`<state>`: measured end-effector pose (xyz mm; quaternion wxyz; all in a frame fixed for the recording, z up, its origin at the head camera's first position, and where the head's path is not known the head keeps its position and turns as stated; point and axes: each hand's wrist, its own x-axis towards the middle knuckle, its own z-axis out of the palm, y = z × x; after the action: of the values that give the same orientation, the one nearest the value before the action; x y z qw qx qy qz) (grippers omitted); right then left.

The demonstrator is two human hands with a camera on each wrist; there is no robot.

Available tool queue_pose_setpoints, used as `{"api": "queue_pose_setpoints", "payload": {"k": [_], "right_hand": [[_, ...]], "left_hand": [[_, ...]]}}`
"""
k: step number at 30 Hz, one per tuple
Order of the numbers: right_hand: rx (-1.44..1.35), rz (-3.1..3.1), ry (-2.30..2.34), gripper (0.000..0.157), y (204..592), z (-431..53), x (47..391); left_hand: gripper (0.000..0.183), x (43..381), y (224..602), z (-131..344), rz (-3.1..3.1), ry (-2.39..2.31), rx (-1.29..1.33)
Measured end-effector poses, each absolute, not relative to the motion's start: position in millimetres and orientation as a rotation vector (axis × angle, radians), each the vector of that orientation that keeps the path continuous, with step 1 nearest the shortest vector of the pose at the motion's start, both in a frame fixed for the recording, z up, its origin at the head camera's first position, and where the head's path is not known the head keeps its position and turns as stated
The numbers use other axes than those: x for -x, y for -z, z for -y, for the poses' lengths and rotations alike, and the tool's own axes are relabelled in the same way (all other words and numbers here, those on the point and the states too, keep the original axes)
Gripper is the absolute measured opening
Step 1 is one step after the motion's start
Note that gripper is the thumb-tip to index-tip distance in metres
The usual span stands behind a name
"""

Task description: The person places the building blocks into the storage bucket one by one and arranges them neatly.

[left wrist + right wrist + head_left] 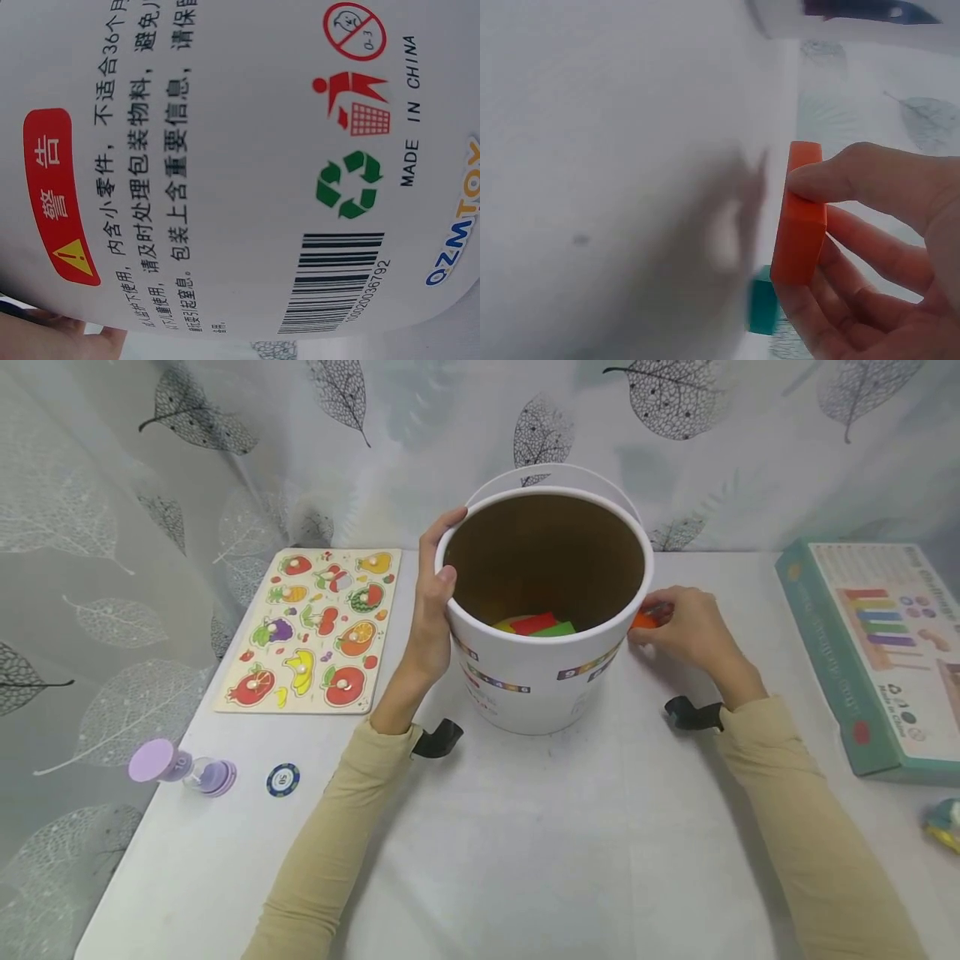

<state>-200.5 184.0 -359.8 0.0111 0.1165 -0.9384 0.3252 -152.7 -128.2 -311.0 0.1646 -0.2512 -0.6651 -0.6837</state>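
Note:
A white bucket [525, 685] with printed labels stands on the table, its wire handle tilted back. Red, green and yellow pieces [534, 624] lie inside it, and the rest of its inside is dark. My left hand [431, 618] grips the bucket's left rim, thumb at the edge; the left wrist view shows the bucket wall [247, 187] up close. To the right of the bucket, my right hand [690, 627] pinches an orange block [801, 217] between thumb and fingers. In the head view, the fingers partly cover that block.
A wooden fruit puzzle board [315, 627] lies at the left. Nearer are a purple sand timer [183, 767] and a poker chip [282, 780]. On the right lies a teal box [870, 660], with a small blue-and-yellow object [947, 822] below it. A leaf-patterned curtain [450, 427] hangs behind.

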Motion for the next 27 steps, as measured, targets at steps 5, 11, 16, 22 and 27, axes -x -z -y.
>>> {"api": "queue_pose_setpoints", "payload": {"k": [5,11,16,22,27], "right_hand": [[-0.266,2.795,-1.033,0.038,321,-187,184],[-0.183,2.468,-1.230,0.042,260,-177,161],[-0.402,2.311,-1.363,0.042,227,-152,140],[-0.688,2.291,-1.422,0.043,220,-125,132],[-0.739,2.283,-1.454,0.042,221,-119,131]], "left_hand": [[0.090,153,311,127,1.894,1.961,0.716],[0.086,154,311,128,1.862,1.971,0.727],[0.086,154,311,128,1.865,1.949,0.722],[0.084,154,312,128,1.863,1.958,0.725],[0.085,153,311,128,1.865,1.957,0.731]]}}
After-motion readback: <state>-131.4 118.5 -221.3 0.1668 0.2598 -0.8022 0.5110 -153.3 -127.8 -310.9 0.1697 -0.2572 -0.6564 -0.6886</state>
